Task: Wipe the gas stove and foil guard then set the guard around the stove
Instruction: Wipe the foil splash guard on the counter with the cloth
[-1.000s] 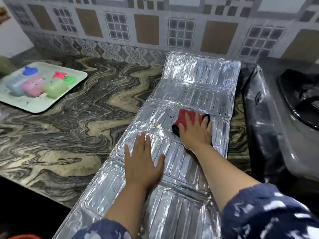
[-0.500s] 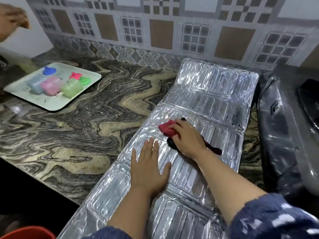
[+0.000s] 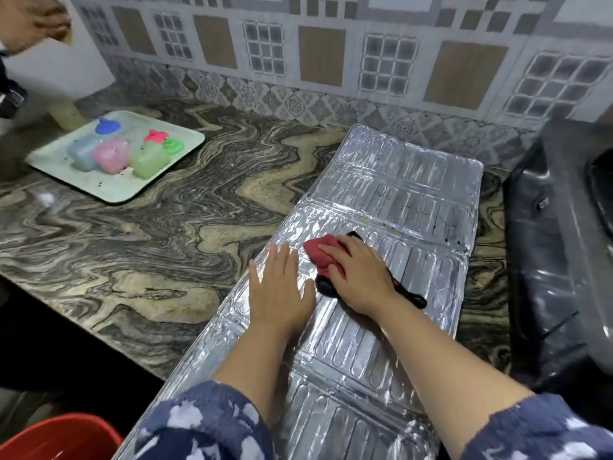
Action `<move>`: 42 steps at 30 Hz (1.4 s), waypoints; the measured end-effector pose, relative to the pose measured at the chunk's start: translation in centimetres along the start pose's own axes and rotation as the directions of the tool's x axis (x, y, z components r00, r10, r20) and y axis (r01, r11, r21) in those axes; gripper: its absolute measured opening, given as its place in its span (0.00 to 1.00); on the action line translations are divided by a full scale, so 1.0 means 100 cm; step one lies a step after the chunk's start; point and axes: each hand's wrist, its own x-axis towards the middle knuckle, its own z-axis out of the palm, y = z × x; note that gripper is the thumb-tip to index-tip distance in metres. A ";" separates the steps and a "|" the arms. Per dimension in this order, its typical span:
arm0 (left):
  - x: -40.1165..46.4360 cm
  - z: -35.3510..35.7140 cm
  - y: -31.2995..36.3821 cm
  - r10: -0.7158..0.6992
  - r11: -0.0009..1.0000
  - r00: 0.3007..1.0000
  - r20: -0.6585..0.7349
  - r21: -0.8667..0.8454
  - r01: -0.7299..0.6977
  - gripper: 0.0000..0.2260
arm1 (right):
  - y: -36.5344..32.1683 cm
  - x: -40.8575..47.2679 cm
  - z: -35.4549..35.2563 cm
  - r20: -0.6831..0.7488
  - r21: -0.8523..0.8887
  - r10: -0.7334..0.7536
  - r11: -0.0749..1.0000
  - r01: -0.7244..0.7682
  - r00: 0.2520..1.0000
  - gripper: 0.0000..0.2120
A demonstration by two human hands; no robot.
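Since the earlier frames the right hand (image 3: pixel 360 277) has slid the cloth (image 3: pixel 321 254) from the right part of the foil guard (image 3: pixel 398 207) over to its left-middle, now just beside the left hand (image 3: pixel 280 290); a black strip of the cloth trails out behind the wrist. Left hand hasn't moved on the panel, still flat, fingers spread, palm pressing the foil down. Right hand lies palm-down on the red cloth, fingers together and curled a little over it, pressing it to the foil. One foil guard, unfolded flat on the marbled counter (image 3: pixel 149 227), five panels showing, dark streaks on the second panel from the wall. One gas stove (image 3: pixel 544 260), black, at the right edge just beside the guard, only partly in view. One tray (image 3: pixel 112 190) far left on the counter, well apart from the guard, with three pastel boxes on it: blue, pink, green, plus three small loose lids in blue, red and green. One red tub (image 3: pixel 63 436) at bottom left below the counter edge. A second person's hand (image 3: pixel 31 23) shows in the top left corner, blurred.
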 end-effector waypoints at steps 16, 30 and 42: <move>0.002 0.018 -0.003 0.012 0.999 1.000 -0.014 0.050 -0.011 0.37 | 0.045 0.045 -0.016 -0.009 -0.116 0.229 0.967 -0.229 0.973 0.24; 0.004 0.016 -0.006 0.060 0.997 0.997 0.050 0.047 -0.062 0.32 | 0.033 -0.035 -0.024 -0.297 -0.060 0.311 0.938 -0.343 0.903 0.23; 0.004 0.021 -0.011 0.092 0.994 0.995 0.027 0.058 -0.093 0.35 | 0.079 0.012 -0.034 -0.058 -0.178 0.440 0.879 -0.443 0.896 0.27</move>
